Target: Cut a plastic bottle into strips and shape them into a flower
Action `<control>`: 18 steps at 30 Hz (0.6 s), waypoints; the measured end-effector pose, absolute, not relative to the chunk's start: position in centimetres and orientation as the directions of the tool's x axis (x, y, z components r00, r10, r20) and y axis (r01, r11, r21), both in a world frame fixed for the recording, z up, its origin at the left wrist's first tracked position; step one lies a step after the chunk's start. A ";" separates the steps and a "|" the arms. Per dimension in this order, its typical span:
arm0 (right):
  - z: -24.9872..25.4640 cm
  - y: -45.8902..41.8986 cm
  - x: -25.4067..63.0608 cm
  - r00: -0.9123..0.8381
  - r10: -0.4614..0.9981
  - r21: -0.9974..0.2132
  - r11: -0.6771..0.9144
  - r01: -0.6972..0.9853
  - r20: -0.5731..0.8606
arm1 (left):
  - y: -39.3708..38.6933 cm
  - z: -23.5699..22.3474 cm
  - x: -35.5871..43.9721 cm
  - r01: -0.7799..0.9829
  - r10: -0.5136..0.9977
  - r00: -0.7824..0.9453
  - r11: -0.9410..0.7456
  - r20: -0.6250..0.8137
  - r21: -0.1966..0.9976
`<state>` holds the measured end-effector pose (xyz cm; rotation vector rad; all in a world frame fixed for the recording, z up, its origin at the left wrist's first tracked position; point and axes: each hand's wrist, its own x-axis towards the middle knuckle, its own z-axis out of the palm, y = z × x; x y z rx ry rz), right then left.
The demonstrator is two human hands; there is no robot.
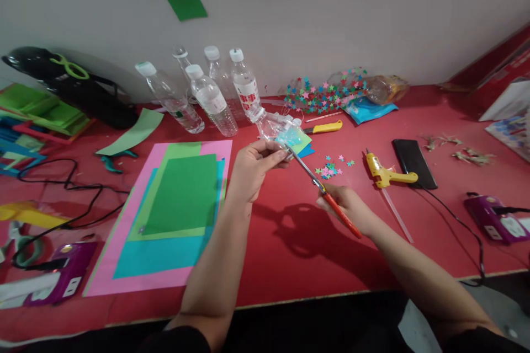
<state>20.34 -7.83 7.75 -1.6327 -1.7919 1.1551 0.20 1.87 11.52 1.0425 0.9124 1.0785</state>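
My right hand [345, 207] grips a pair of scissors [308, 171] with red handles, their blades pointing up and left. At the blade tips, my left hand [259, 165] is closed in a pinch; what it holds is too small and blurred to name. Just beyond the fingers lie a clear plastic bottle [269, 125] on its side and several small green and blue paper pieces [304, 146]. To the right of the blades is a little heap of coloured paper stars [330, 170].
Several upright plastic bottles [213, 105] line the wall. Left lie stacked coloured sheets [182, 193]; right, a yellow glue gun [383, 171], a black phone [414, 162] and a corded purple power strip [492, 218]. A yellow box cutter [327, 127] lies behind, near star-covered strands [323, 96].
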 end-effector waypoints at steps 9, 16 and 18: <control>10.3 -5.5 18.1 -0.315 0.940 -0.777 0.099 0.622 -0.132 | 2.0 13.3 -3.3 -0.280 0.992 0.122 0.021 0.014 0.960; 11.8 -5.3 17.8 -0.340 0.919 -0.675 0.122 0.728 -0.201 | 1.6 13.9 -4.0 -0.221 0.982 0.190 0.053 -0.010 0.974; 12.0 -5.4 18.0 -0.340 0.917 -0.674 0.115 0.730 -0.211 | 1.6 14.0 -3.6 -0.212 0.973 0.228 0.083 -0.033 0.974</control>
